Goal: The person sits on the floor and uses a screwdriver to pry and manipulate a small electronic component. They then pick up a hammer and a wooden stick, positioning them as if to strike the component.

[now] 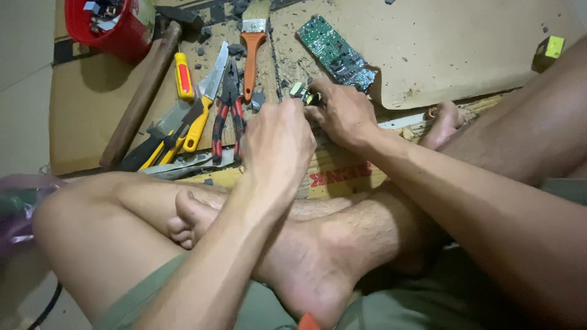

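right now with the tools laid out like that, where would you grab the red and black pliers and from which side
Grip the pliers by the two red-and-black handles, which point toward the person; the jaws point away, toward the paintbrush. Come from above at the near end, closing across both handles. That end looks freest, though the left hand sits right beside it and the yellow-handled tools crowd the other side.
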